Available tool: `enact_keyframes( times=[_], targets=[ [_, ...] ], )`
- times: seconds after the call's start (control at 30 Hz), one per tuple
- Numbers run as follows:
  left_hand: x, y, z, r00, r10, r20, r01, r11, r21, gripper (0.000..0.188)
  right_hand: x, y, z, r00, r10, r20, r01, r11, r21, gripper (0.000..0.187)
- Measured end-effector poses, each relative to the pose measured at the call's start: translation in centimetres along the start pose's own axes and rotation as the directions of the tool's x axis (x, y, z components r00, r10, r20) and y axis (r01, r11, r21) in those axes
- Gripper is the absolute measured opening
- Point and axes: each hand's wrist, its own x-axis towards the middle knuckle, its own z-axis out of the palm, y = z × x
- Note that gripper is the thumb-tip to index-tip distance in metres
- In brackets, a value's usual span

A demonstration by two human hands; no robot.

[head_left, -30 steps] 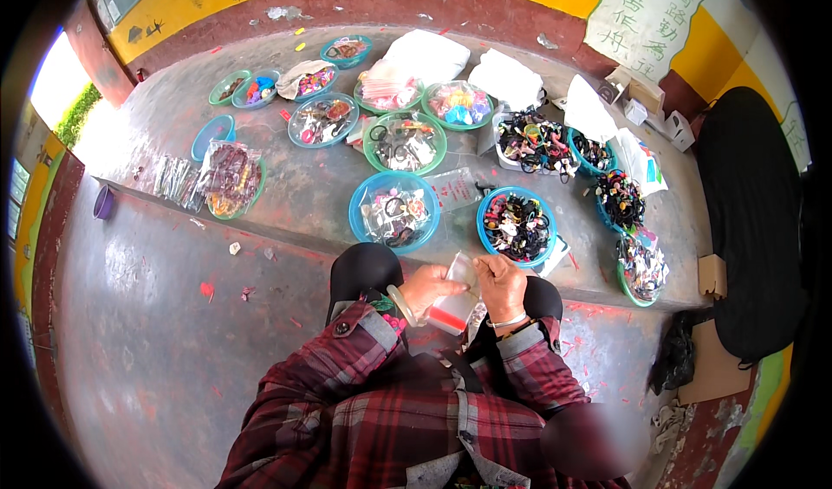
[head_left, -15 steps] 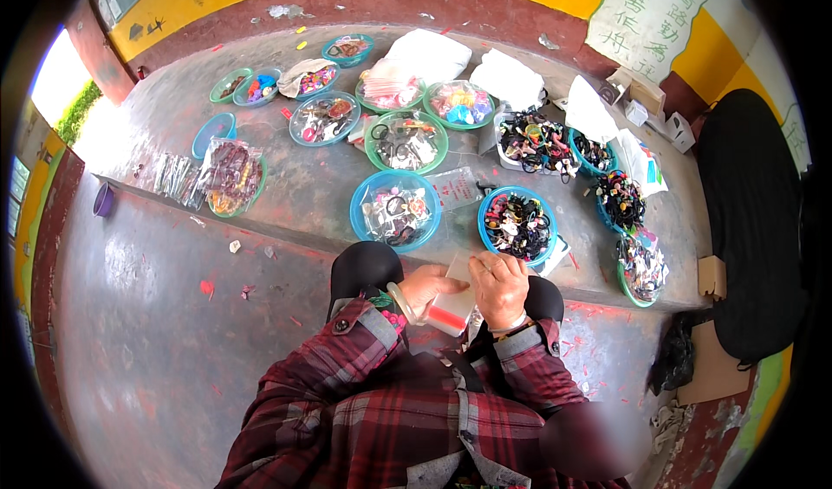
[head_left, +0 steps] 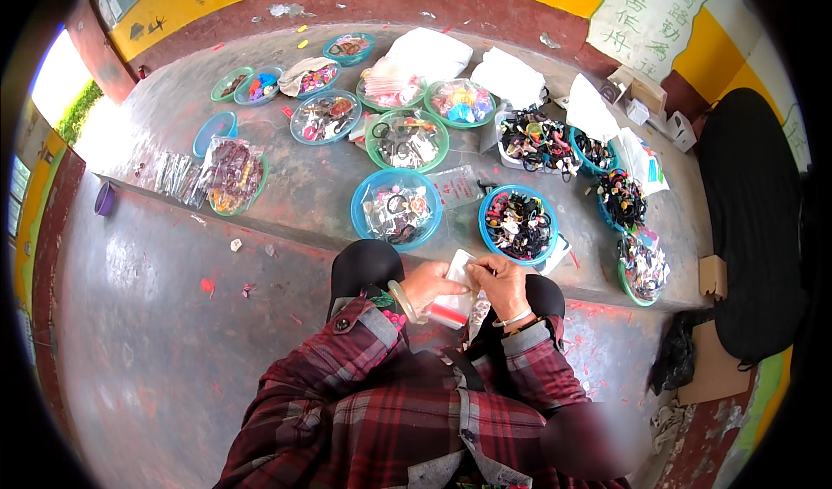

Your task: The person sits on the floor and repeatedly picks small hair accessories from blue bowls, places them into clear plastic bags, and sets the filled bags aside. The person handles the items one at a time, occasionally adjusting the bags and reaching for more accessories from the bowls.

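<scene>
Above my lap, my left hand (head_left: 425,286) is closed round a small whitish plastic bag (head_left: 453,302) with a red band across its near end. I cannot tell whether it is one bag or a stack. My right hand (head_left: 503,288) is closed too, its thumb and fingertips pinching at the bag's right edge. Under the right wrist, some clear crinkled plastic (head_left: 478,311) partly shows on my lap. Just beyond my hands stand a blue basin (head_left: 556,226) of dark hair ties and another blue basin (head_left: 356,211) of bagged hair ties.
On the raised concrete ledge (head_left: 286,168), more basins and a white tub (head_left: 500,146) hold small accessories. White sacks (head_left: 429,54) lie toward the wall. A purple bowl (head_left: 104,199) is on the floor at left. Cardboard (head_left: 719,363) and a long black object (head_left: 750,229) stand at right.
My right hand has turned and shifted slightly, its fingers now pinching at the bag's edge. The bag has tilted a little in my left hand, which stays in place.
</scene>
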Motion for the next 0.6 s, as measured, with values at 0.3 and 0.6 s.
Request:
enact_keyframes(
  times=[0.3,0.6],
  targets=[
    [0.4,-0.8,-0.6,1.0,-0.001,-0.004,0.001,0.999,0.042,0.025,0.2,-2.3,-0.4,0.824,-0.556,-0.112,0.446,0.756,-0.479,0.006],
    [0.6,-1.2,-1.1,0.997,-0.072,0.039,0.073,0.997,-0.036,0.024,0.1,0.0,0.2,0.999,0.003,-0.041,0.003,0.992,0.127,0.007]
  ],
)
